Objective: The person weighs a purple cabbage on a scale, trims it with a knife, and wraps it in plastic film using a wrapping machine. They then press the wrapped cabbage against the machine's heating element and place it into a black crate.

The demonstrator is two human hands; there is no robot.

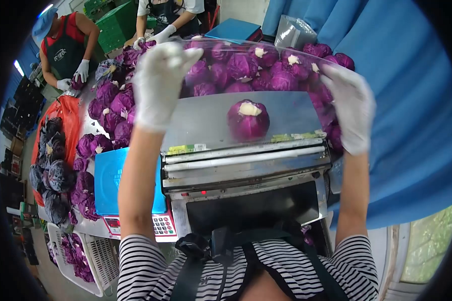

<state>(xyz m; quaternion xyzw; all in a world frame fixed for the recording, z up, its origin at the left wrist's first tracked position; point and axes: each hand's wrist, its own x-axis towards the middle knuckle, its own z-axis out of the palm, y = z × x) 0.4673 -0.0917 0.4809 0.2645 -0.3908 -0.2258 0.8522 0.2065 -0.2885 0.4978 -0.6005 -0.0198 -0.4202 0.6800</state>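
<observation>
A sheet of clear plastic film (226,45) is stretched between my two raised, white-gloved hands. The fingers of my left hand (159,85) are closed on its left end. Its right end is in my right hand (352,103), whose fingers are bent around the edge and slightly blurred. Beneath the film, a single purple cabbage (248,123) sits with its pale cut stem facing up. It rests on the grey plate of a film wrapping machine (246,175), behind the white rollers. A small red light glows on the machine's front.
Purple cabbages (241,65) are piled behind the machine and on the left. A blue-topped scale (110,180) stands left of the machine, above a white basket (103,266) with purple leaves. Two gloved co-workers (68,50) handle cabbages across the table. A blue curtain (407,115) hangs at right.
</observation>
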